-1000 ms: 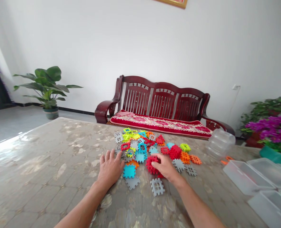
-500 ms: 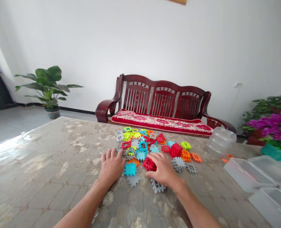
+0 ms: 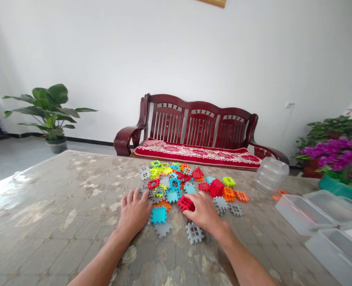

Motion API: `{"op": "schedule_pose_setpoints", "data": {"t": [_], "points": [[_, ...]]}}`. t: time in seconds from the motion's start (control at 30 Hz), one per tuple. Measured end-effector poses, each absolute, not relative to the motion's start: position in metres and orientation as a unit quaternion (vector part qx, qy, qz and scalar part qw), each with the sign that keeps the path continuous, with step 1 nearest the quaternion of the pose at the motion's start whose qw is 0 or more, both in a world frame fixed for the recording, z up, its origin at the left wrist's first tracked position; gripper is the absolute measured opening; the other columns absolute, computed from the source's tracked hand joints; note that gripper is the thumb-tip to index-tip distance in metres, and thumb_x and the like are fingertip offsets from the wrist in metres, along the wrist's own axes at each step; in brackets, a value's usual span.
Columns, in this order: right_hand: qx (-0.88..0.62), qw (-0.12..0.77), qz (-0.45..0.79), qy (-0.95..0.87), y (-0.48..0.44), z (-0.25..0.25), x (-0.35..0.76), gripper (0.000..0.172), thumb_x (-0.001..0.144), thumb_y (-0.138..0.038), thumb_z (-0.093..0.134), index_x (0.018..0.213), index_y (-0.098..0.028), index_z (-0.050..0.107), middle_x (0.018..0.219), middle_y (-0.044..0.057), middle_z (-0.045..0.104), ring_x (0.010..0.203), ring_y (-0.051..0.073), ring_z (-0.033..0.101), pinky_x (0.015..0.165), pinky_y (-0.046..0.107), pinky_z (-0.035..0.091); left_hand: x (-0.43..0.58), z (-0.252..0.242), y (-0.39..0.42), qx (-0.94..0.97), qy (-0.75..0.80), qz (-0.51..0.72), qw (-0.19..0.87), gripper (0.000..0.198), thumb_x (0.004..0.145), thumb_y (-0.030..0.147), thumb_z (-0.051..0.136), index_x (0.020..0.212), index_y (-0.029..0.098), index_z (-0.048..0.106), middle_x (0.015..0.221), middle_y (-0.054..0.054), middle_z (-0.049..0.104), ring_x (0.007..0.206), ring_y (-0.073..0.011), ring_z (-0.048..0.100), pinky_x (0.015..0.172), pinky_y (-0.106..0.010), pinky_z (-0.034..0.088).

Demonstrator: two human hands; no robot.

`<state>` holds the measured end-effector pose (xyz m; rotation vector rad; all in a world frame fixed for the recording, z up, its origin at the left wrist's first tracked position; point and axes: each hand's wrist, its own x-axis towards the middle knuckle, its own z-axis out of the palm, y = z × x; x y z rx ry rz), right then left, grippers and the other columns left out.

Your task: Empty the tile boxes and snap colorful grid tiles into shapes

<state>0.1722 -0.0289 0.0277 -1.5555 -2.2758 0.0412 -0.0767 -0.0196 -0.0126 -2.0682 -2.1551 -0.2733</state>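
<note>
My right hand [image 3: 204, 209] is closed around a stack of red window-pattern interlocking tiles [image 3: 185, 203], fingers behind and thumb in front. My left hand [image 3: 136, 209] lies on the table with its fingers stretched out, holding nothing. Just right of its thumb are a blue square tile [image 3: 158, 215] and a grey tile [image 3: 163, 228] partly under it. A grey window tile [image 3: 194, 233] lies in front of my right hand. Beyond both hands spreads a mixed pile of coloured tiles [image 3: 173, 194]. Red round-looking pieces [image 3: 216, 188] and orange tiles [image 3: 229, 194] sit to the right.
Clear plastic bins [image 3: 302, 214] stand at the table's right side, with a clear container [image 3: 271, 174] behind them and orange scissors-like handles [image 3: 279, 195] between. A patterned cover lies over the table [image 3: 59, 222]. Past its far edge is a wooden bench [image 3: 198, 123].
My right hand has shifted slightly with the red tiles, uncovering more of the grey window tile. My left hand stays flat. The whole view has swung a little to the right.
</note>
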Motion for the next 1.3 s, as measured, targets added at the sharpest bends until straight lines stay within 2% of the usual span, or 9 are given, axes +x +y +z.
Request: {"op": "schedule_pose_setpoints", "data": {"t": [0.2, 0.3, 0.47, 0.7, 0.83, 1.0, 1.07, 1.17, 1.3], "points": [[-0.62, 0.336, 0.028, -0.709, -0.003, 0.047, 0.218, 0.046, 0.077, -0.038, 0.068, 0.121, -0.024, 0.068, 0.115, 0.007, 0.073, 0.107, 0.026, 0.065, 0.096, 0.04, 0.048, -0.077, -0.011, -0.02, -0.69, -0.715, -0.089, 0.069, 0.048, 0.095, 0.037, 0.044, 0.139, 0.023, 0.055, 0.146, -0.017, 0.05, 0.138, -0.037, 0.04, 0.112, -0.055, 0.028], [-0.656, 0.38, 0.068, -0.648, 0.017, 0.047, 0.255, 0.048, 0.078, -0.043, 0.066, 0.122, -0.023, 0.066, 0.115, 0.007, 0.074, 0.103, 0.024, 0.068, 0.092, 0.037, 0.052, -0.076, -0.01, -0.02, -0.687, -0.718, -0.087, 0.066, 0.048, 0.095, 0.036, 0.043, 0.14, 0.023, 0.055, 0.146, -0.017, 0.05, 0.138, -0.0369, 0.04, 0.113, -0.054, 0.028], [-0.714, 0.369, 0.053, -0.593, 0.036, 0.037, 0.297, 0.049, 0.077, -0.042, 0.065, 0.121, -0.022, 0.066, 0.115, 0.009, 0.074, 0.106, 0.027, 0.068, 0.094, 0.039, 0.05, -0.076, -0.011, -0.02, -0.685, -0.72, -0.081, 0.07, 0.048, 0.095, 0.036, 0.042, 0.14, 0.024, 0.055, 0.147, -0.015, 0.05, 0.139, -0.0358, 0.04, 0.113, -0.054, 0.028], [-0.697, 0.337, 0.059, -0.63, 0.038, 0.018, 0.307, 0.047, 0.079, -0.038, 0.062, 0.123, -0.021, 0.066, 0.117, 0.009, 0.072, 0.106, 0.026, 0.067, 0.095, 0.04, 0.05, -0.076, -0.012, -0.02, -0.685, -0.721, -0.074, 0.082, 0.048, 0.095, 0.037, 0.041, 0.14, 0.024, 0.055, 0.146, -0.015, 0.05, 0.138, -0.0339, 0.04, 0.113, -0.053, 0.028], [-0.678, 0.367, 0.025, -0.636, 0.035, 0.014, 0.306, 0.047, 0.08, -0.038, 0.06, 0.122, -0.019, 0.066, 0.121, 0.011, 0.07, 0.112, 0.027, 0.064, 0.101, 0.044, 0.046, -0.076, -0.013, -0.019, -0.685, -0.72, -0.077, 0.077, 0.049, 0.095, 0.037, 0.04, 0.14, 0.024, 0.055, 0.146, -0.015, 0.05, 0.139, -0.0346, 0.039, 0.113, -0.054, 0.028], [-0.62, 0.416, -0.039, -0.664, 0.022, 0.027, 0.281, 0.036, 0.082, -0.036, 0.057, 0.111, -0.02, 0.071, 0.115, 0.01, 0.072, 0.111, 0.026, 0.062, 0.103, 0.045, 0.044, -0.077, -0.015, -0.018, -0.686, -0.719, -0.087, 0.073, 0.048, 0.095, 0.038, 0.04, 0.139, 0.024, 0.055, 0.147, -0.016, 0.049, 0.139, -0.0349, 0.038, 0.113, -0.055, 0.027], [-0.599, 0.4, -0.016, -0.694, 0.014, 0.034, 0.264, 0.032, 0.083, -0.033, 0.057, 0.109, -0.021, 0.072, 0.112, 0.009, 0.073, 0.108, 0.026, 0.064, 0.101, 0.043, 0.046, -0.077, -0.015, -0.019, -0.686, -0.719, -0.081, 0.074, 0.048, 0.095, 0.038, 0.04, 0.139, 0.024, 0.055, 0.147, -0.016, 0.049, 0.139, -0.0349, 0.038, 0.113, -0.054, 0.027], [-0.578, 0.301, 0.07, -0.755, -0.001, 0.042, 0.238, 0.031, 0.081, -0.028, 0.061, 0.11, -0.023, 0.072, 0.109, 0.007, 0.074, 0.102, 0.023, 0.066, 0.094, 0.038, 0.049, -0.077, -0.013, -0.019, -0.688, -0.717, -0.077, 0.074, 0.048, 0.095, 0.038, 0.041, 0.14, 0.024, 0.054, 0.147, -0.016, 0.049, 0.139, -0.0351, 0.039, 0.112, -0.054, 0.028], [-0.539, 0.17, 0.108, -0.818, -0.016, 0.041, 0.216, 0.046, 0.073, -0.029, 0.073, 0.119, -0.023, 0.069, 0.119, 0.008, 0.07, 0.111, 0.026, 0.062, 0.097, 0.038, 0.046, -0.077, -0.011, -0.02, -0.691, -0.715, -0.076, 0.072, 0.049, 0.096, 0.039, 0.041, 0.14, 0.024, 0.054, 0.147, -0.016, 0.049, 0.139, -0.0354, 0.04, 0.112, -0.054, 0.029]]}}
